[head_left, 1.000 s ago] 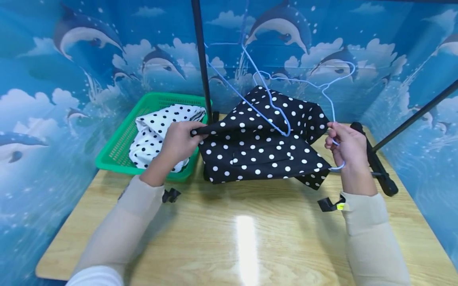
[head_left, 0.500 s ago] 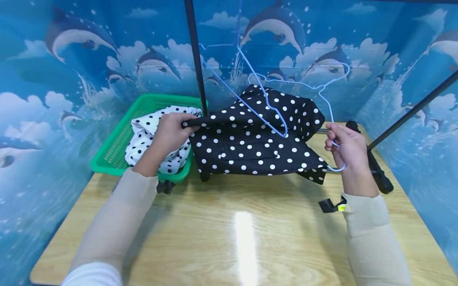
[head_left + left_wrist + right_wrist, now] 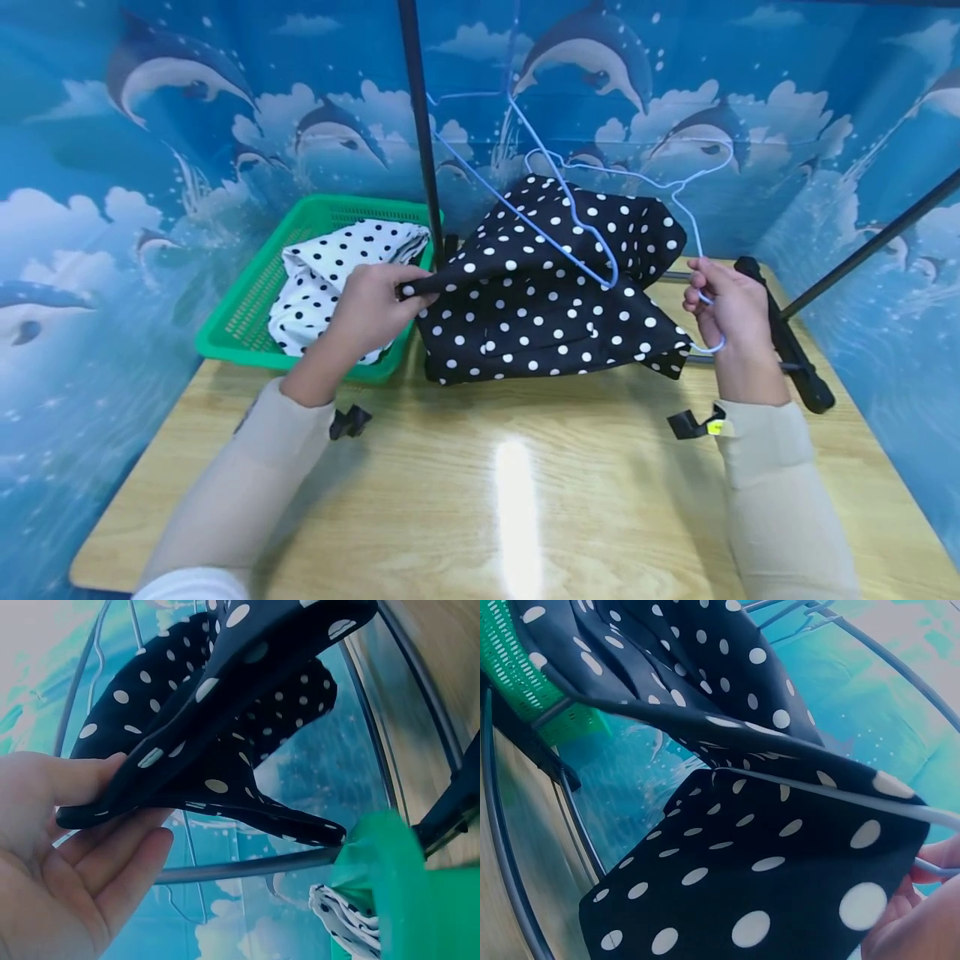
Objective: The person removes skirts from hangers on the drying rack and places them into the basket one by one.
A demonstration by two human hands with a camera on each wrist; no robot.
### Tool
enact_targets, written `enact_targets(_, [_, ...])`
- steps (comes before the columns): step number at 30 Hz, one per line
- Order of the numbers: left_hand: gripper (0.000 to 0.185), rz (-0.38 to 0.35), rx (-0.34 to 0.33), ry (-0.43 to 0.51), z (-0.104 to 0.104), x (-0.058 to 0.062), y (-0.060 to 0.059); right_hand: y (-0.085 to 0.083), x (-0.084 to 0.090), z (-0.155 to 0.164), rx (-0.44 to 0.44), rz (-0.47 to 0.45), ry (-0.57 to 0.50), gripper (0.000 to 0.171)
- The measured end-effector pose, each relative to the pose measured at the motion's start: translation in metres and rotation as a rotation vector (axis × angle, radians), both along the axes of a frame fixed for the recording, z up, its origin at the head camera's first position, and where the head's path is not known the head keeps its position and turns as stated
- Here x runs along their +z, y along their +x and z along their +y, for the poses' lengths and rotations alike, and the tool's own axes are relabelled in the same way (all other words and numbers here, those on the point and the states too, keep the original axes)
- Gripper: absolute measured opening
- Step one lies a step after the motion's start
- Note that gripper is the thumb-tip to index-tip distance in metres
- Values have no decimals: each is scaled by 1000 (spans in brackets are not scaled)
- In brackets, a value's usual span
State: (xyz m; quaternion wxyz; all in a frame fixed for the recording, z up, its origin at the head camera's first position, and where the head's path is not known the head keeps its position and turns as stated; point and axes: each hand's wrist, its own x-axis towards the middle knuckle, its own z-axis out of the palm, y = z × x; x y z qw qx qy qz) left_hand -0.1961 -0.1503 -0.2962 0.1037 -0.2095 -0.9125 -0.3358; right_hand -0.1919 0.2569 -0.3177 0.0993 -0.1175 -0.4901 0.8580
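Between the two hands, slung above the wooden table (image 3: 517, 500): black polka-dot garment (image 3: 547, 308), one corner pinched by left hand (image 3: 371, 308), pale blue wire hanger (image 3: 600, 217) gripped with the far edge by right hand (image 3: 731, 312). No readable writing anywhere, only a small yellow tag (image 3: 715, 428), illegible, at the right wrist. Seen from the head only: green basket (image 3: 247, 317) under the left hand, white dotted cloth (image 3: 330, 275) inside; seen from the left wrist only: thumb and fingers (image 3: 112, 862) clamping the hem.

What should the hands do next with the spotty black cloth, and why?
Probably the left hand should pull the black cloth further along the blue hanger. The right hand holds the hanger's end, and the cloth sits bunched on the wire.
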Motion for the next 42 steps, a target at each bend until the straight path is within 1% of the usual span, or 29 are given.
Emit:
enact_targets(5, [15,32,-34,-15,5,-2,14,-4,-2,1,-22,-21,47,20])
enact_targets(7, [15,63,-51,-36,7,-3,19,-5,-3,1,-29,-25,62,20])
enact_targets(9, [14,91,-67,-58,10,-4,24,-5,-4,2,-29,-26,53,20])
enact_targets(12, [14,145,-84,-85,12,-5,28,-5,-5,3,-25,-24,30,19])
enact_targets(15, [13,154,-83,-75,12,-3,29,-4,-6,3,-20,-14,39,19])
enact_targets(18, [13,133,-55,-56,8,1,24,-3,-6,3,-22,-5,93,19])
enact_targets(22, [14,100,-11,-60,1,6,11,-1,-6,4,-24,-1,169,18])
enact_targets(26, [12,82,19,-40,-8,9,-3,3,-6,7,4,7,174,17])
enact_targets(30, [12,81,45,-20,-16,11,-13,7,-5,10,29,-9,223,18])
enact_targets(33, [14,83,68,-10,-19,12,-22,9,-5,12,39,-2,256,18])
enact_targets(36, [14,86,95,6,-22,14,-29,8,-6,12,51,28,249,18])
enact_targets(39, [15,96,113,17,-24,16,-34,9,-6,11,55,26,267,18])
enact_targets(42, [15,116,126,39,-25,19,-37,10,-6,12,49,2,306,18])
